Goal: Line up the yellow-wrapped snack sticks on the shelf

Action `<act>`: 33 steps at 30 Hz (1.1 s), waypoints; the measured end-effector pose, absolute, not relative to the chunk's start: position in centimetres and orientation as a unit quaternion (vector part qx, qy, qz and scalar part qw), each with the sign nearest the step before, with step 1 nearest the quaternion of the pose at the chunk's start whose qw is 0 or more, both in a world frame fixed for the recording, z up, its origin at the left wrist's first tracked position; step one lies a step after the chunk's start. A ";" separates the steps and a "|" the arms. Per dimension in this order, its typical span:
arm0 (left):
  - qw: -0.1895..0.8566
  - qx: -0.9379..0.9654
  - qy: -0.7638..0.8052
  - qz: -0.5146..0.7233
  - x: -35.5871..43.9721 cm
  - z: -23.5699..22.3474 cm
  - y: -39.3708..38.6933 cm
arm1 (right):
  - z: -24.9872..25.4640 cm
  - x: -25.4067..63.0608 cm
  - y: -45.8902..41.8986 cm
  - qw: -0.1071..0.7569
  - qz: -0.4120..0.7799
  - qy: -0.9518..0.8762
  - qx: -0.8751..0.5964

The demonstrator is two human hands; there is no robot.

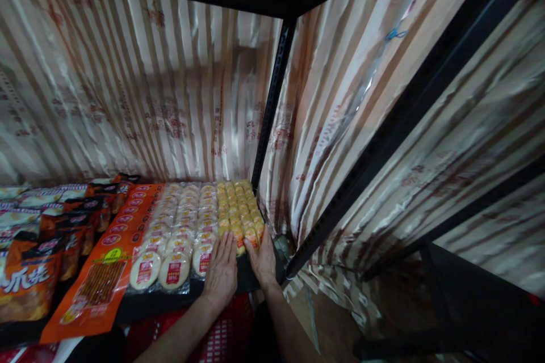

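My left hand (222,266) lies with its fingers stretched forward, over the seam between white round cakes and small yellow snack packs. Small yellow-wrapped snacks (239,207) stand in tight rows at the shelf's right end. My right hand (263,256) rests along the right side of the front yellow packs, its thumb apart from the fingers. Left of my left hand are rows of white round cakes (174,266) in clear wrappers with red labels. Neither hand is closed around a pack.
Long orange snack packets (100,278) and orange-black bags (32,278) line the dark shelf to the left. A black metal post (272,108) rises at the back right corner. Striped curtain (170,85) hangs behind. A red basket (221,334) stands below the shelf.
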State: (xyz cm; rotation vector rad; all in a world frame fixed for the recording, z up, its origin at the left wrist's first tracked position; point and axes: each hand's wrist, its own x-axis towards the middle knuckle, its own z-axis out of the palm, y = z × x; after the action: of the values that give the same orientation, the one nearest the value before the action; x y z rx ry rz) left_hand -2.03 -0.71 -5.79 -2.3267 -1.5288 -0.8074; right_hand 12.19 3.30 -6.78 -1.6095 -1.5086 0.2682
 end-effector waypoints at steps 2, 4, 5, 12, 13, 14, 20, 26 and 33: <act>0.124 -0.799 -0.521 -0.273 -2.0 -5.7 -0.6 | -6.6 12.2 3.2 0.447 0.109 -0.605 -0.650; 0.127 -0.800 -0.520 -0.273 -2.0 -5.6 -0.6 | -6.5 12.2 3.1 0.453 0.110 -0.597 -0.653; 0.128 -0.799 -0.520 -0.274 -2.0 -5.5 -0.6 | -6.5 12.3 3.0 0.457 0.112 -0.592 -0.654; 0.123 -0.794 -0.524 -0.282 -2.4 -5.0 -0.4 | -6.7 12.9 2.1 0.458 0.104 -0.611 -0.637; 0.121 -0.795 -0.523 -0.282 -2.4 -4.8 -0.3 | -6.8 12.9 2.1 0.456 0.099 -0.616 -0.635; 0.121 -0.796 -0.523 -0.281 -2.5 -4.6 -0.2 | -6.9 12.9 2.0 0.453 0.097 -0.619 -0.634; 0.119 -0.803 -0.512 -0.279 -2.4 -4.2 0.5 | -7.2 12.8 2.2 0.432 0.107 -0.626 -0.641; 0.117 -0.814 -0.502 -0.269 -2.4 -4.6 1.0 | -7.4 12.8 2.3 0.425 0.098 -0.635 -0.638; 0.106 -0.822 -0.498 -0.257 -2.7 -4.9 1.2 | -7.4 12.7 2.4 0.412 0.113 -0.638 -0.641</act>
State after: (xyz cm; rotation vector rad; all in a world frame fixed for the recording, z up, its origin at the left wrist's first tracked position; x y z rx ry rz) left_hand -2.73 1.17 -4.93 -2.4199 -1.4666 -0.7560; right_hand 12.74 2.44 -7.36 -1.6127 -1.6046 0.2855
